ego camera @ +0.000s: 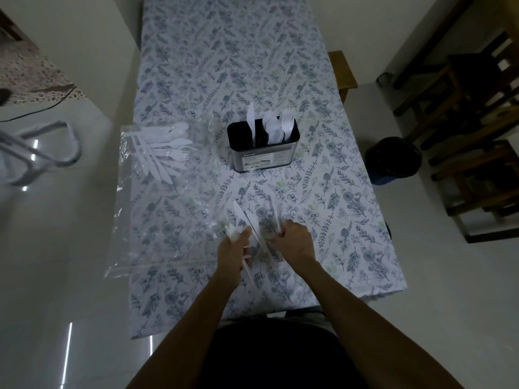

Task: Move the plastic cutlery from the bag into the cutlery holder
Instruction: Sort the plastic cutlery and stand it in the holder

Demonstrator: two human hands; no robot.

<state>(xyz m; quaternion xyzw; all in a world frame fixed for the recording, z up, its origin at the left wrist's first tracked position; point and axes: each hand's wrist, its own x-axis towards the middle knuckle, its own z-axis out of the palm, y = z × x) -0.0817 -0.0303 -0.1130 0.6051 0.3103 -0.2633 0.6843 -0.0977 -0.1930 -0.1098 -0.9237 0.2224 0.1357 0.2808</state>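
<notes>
My left hand (234, 251) grips a bundle of white plastic cutlery (246, 220) low over the near middle of the table; knife tips stick out above the fingers and handles below. My right hand (293, 240) is right beside it and pinches one white piece (278, 217) out of that bundle. A metal cutlery holder (263, 148) with a black inside stands further back at the table's centre, holding a knife, spoons and forks upright. To the left lies a clear plastic bag (146, 175) with more white cutlery (163, 153) in it.
The table carries a floral cloth (337, 197). A dark bin (393, 158) stands on the floor to the right, with wooden chairs (471, 136) beyond it. A metal frame (36, 153) stands on the floor to the left, close to the bag's overhanging edge.
</notes>
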